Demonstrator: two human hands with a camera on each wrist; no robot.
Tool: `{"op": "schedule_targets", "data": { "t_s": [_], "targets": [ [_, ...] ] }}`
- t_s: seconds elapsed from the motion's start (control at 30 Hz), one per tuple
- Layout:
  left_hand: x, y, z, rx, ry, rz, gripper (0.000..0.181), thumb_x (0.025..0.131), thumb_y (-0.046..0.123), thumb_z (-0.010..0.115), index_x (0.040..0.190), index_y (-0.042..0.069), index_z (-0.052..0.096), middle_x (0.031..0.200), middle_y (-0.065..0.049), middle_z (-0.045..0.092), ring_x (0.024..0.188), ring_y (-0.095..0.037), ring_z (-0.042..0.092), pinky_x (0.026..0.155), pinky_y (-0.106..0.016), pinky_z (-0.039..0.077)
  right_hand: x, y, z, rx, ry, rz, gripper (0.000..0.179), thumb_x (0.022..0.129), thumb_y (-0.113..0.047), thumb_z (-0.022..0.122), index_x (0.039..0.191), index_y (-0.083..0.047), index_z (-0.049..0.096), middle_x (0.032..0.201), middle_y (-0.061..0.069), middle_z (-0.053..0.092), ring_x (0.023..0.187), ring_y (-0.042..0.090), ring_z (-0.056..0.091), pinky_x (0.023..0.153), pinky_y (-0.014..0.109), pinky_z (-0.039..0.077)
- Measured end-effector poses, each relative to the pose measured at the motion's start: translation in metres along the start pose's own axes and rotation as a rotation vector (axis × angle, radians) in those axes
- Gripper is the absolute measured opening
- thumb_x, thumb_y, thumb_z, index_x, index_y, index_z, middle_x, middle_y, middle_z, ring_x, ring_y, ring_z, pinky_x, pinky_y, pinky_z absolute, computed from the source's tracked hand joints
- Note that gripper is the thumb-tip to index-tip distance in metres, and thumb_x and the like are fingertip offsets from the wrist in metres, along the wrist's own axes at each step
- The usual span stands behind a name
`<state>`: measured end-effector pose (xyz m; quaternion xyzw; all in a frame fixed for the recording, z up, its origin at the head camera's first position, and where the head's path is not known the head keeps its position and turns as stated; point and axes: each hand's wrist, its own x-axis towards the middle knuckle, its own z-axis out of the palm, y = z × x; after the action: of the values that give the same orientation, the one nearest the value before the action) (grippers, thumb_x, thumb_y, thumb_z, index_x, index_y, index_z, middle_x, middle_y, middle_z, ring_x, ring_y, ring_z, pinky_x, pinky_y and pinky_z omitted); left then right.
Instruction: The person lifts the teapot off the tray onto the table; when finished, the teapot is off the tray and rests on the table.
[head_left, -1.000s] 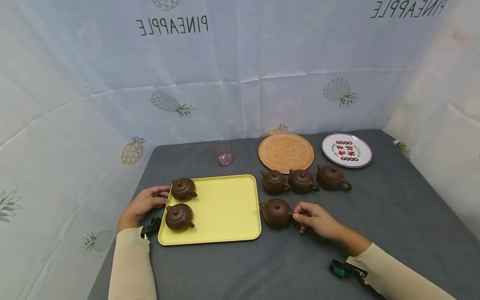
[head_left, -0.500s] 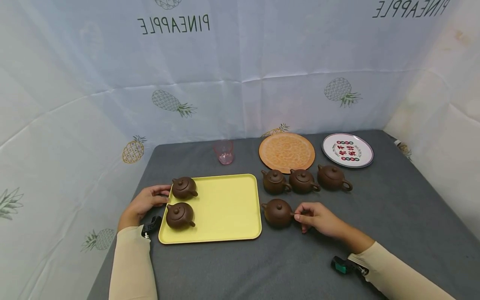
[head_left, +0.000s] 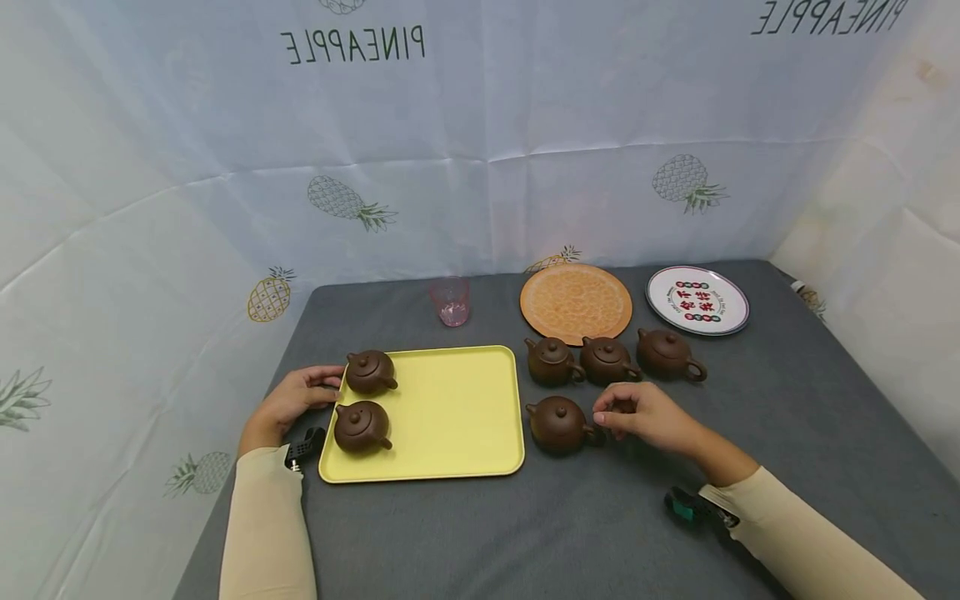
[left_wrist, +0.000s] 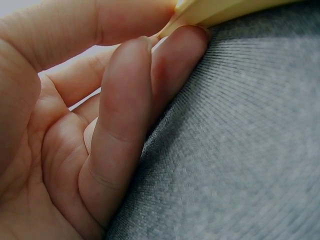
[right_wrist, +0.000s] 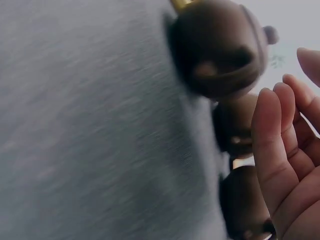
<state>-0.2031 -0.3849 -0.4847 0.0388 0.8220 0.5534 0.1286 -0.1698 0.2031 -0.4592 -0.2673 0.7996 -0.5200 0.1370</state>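
Note:
My left hand [head_left: 300, 398] grips the left rim of a yellow tray [head_left: 457, 417]; in the left wrist view its thumb and fingers meet at the tray's edge [left_wrist: 220, 12]. Two dark brown teapots sit along the tray's left side, a rear teapot [head_left: 371, 372] and a front teapot [head_left: 362, 427]. Just right of the tray, another brown teapot [head_left: 558, 425] stands on the cloth, handle toward my right hand [head_left: 648, 414]. That hand hovers beside the handle with bent fingers and nothing in them; in the right wrist view a gap separates its fingers [right_wrist: 267, 120] from the nearest teapot [right_wrist: 215, 45].
Behind the right hand stand a left teapot [head_left: 551, 362], a middle teapot [head_left: 606, 361] and a right teapot [head_left: 667, 354] in a row. Farther back are a pink glass [head_left: 452, 302], a round orange mat [head_left: 576, 302] and a white plate [head_left: 697, 300] with red characters.
My right hand has let go of the teapot's handle and risen slightly away from it. The left hand keeps its place at the tray, and the teapots stay put.

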Motion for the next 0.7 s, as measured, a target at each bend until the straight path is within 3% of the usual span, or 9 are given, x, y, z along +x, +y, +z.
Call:
{"op": "schedule_targets", "data": {
  "t_s": [0.2, 0.47, 0.7],
  "targets": [
    [0.0, -0.001, 0.001, -0.007, 0.015, -0.003, 0.058, 0.087, 0.005, 0.073, 0.137, -0.01, 0.048, 0.111, -0.012, 0.064, 0.088, -0.01, 0.063, 0.072, -0.026, 0.052, 0.016, -0.022, 0.002, -0.053, 0.004, -0.037, 0.007, 0.093, -0.016, 0.068, 0.096, -0.01, 0.07, 0.073, 0.003, 0.061, 0.062, 0.019, 0.058, 0.057, 0.033, 0.049],
    [0.002, 0.001, 0.0, -0.012, 0.015, -0.001, 0.058, 0.087, 0.006, 0.072, 0.137, -0.009, 0.048, 0.112, -0.014, 0.064, 0.088, -0.01, 0.063, 0.072, -0.026, 0.052, 0.059, -0.068, 0.017, -0.088, -0.111, -0.059, 0.011, 0.095, -0.019, 0.066, 0.1, -0.01, 0.069, 0.081, 0.01, 0.063, 0.071, 0.024, 0.061, 0.064, 0.038, 0.052],
    [-0.01, 0.028, 0.007, -0.024, -0.006, -0.025, 0.056, 0.088, -0.001, 0.068, 0.137, -0.014, 0.044, 0.116, -0.024, 0.06, 0.088, -0.011, 0.064, 0.073, -0.026, 0.052, 0.105, -0.092, 0.052, -0.055, -0.19, -0.093, 0.012, 0.096, -0.023, 0.064, 0.102, -0.014, 0.069, 0.083, 0.005, 0.065, 0.073, 0.028, 0.064, 0.068, 0.048, 0.052]
  ]
}}
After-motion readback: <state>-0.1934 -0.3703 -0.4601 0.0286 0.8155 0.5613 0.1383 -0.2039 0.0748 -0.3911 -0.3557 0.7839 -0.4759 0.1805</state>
